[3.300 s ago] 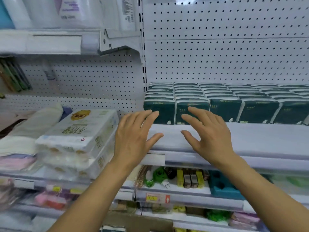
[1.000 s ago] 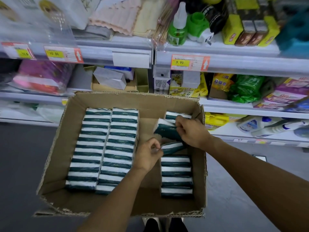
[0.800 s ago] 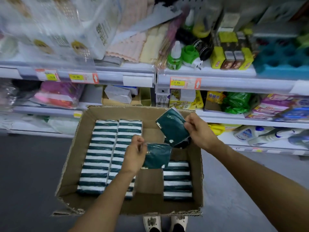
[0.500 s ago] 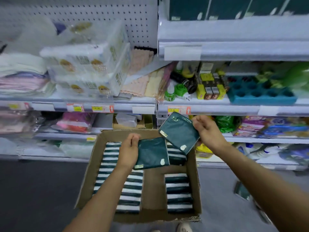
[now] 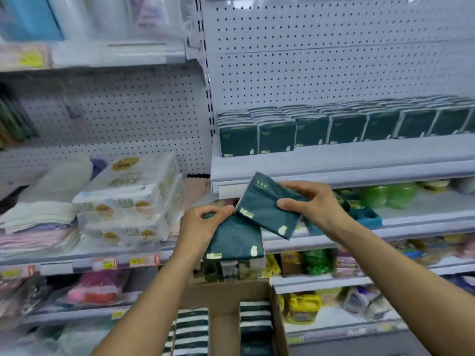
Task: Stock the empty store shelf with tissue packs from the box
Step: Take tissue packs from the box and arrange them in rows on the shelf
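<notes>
The left hand [image 5: 199, 224] grips one dark green tissue pack [image 5: 235, 240] by its upper left corner, fingers curled over the top edge, the pack hanging flat-faced below the knuckles. The right hand [image 5: 312, 204] pinches a second tissue pack [image 5: 264, 209] at its right side, thumb on the front face and fingers behind the upper edge, the pack tilted and its lower corner overlapping the first pack. Both packs are held in the air below the front lip of the grey shelf [image 5: 334, 160], where a row of packs [image 5: 334, 127] stands at the back, and above the open cardboard box [image 5: 226, 291].
</notes>
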Action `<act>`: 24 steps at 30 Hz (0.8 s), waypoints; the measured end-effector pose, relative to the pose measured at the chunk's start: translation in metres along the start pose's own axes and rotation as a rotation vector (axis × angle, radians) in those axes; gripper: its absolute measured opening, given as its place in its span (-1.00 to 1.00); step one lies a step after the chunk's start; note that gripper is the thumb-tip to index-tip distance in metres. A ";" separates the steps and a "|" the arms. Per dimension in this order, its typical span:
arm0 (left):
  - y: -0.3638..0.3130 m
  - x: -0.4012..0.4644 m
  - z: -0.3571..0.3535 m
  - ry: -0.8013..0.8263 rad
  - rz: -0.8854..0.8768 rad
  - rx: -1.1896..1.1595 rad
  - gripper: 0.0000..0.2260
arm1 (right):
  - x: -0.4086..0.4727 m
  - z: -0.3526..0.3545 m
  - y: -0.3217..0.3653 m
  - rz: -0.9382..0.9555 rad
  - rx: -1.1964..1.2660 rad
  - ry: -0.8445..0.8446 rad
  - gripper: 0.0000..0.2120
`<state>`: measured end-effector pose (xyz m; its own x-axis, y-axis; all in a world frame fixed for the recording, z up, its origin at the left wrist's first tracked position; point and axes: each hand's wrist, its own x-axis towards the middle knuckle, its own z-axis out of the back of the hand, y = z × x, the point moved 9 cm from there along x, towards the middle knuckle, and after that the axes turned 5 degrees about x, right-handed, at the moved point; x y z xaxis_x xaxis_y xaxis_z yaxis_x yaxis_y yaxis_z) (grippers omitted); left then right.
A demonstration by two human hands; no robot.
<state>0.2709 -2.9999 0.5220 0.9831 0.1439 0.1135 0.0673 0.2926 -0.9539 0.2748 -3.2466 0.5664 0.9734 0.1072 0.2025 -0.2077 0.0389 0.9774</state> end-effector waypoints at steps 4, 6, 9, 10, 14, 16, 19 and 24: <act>-0.047 0.023 -0.013 -0.064 -0.108 0.015 -0.84 | 0.029 0.052 0.042 0.174 -0.048 -0.108 -0.69; -0.066 0.037 -0.022 -0.103 -0.135 0.012 -0.78 | 0.047 0.086 0.060 0.256 -0.142 -0.170 -0.69; -0.087 0.060 -0.042 -0.145 -0.175 0.012 -0.76 | 0.080 0.137 0.073 0.326 -0.323 -0.196 -0.72; -0.092 0.069 -0.050 -0.153 -0.172 0.006 -0.76 | 0.092 0.152 0.071 0.330 -0.390 -0.193 -0.73; -0.111 0.106 -0.085 -0.194 -0.181 0.041 -0.73 | 0.142 0.199 0.045 0.271 -0.634 -0.143 -0.73; -0.117 0.122 -0.102 -0.205 -0.185 0.040 -0.72 | 0.158 0.206 0.030 0.254 -0.756 -0.102 -0.71; -0.120 0.141 -0.122 -0.214 -0.151 0.039 -0.70 | 0.176 0.198 0.014 0.319 -0.870 -0.017 -0.55; -0.114 0.160 -0.138 -0.259 -0.116 0.029 -0.72 | 0.203 0.179 0.011 0.567 -1.083 -0.026 -0.43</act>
<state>0.4435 -3.1406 0.6109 0.8928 0.3432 0.2918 0.1680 0.3474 -0.9226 0.4869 -3.4021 0.6290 0.7178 0.3583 0.5970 -0.5643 0.8016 0.1975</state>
